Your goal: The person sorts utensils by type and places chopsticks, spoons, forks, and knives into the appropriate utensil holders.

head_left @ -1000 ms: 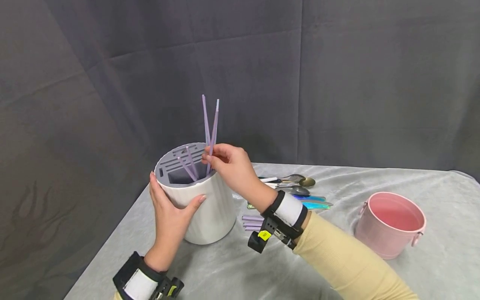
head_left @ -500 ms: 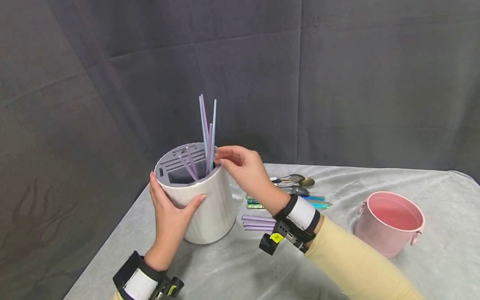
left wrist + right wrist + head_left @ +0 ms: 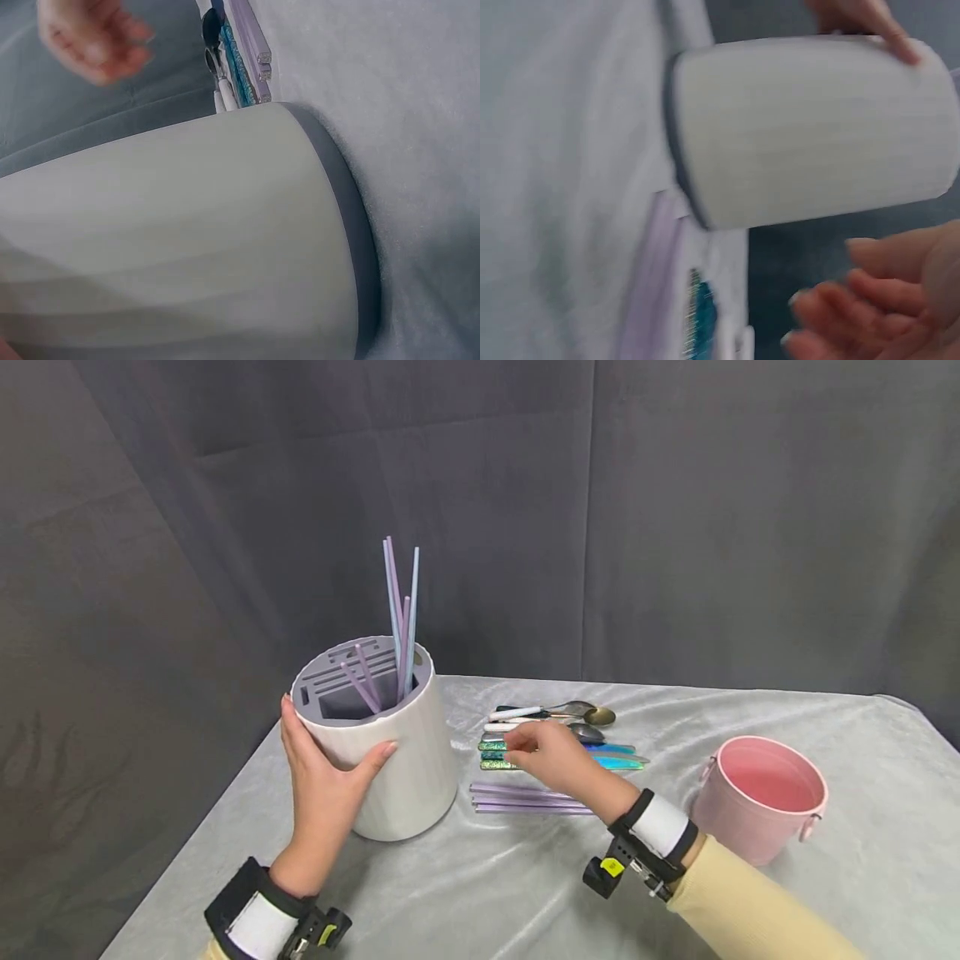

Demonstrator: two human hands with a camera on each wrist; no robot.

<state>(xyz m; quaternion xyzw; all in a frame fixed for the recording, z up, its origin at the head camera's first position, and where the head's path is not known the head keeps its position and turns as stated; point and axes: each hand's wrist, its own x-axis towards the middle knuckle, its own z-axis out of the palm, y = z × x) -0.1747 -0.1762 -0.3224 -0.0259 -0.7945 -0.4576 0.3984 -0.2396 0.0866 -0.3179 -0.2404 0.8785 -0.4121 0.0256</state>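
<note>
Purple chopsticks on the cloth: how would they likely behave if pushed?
The purple chopsticks look stiff, since they lie straight. They are probably light, being so thin. Their ends look squared in the left wrist view, so they may slide rather than roll.

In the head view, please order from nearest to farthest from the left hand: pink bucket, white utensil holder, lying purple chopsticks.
1. White utensil holder: touching the left hand.
2. Lying purple chopsticks: right of the holder.
3. Pink bucket: farthest right.
</note>
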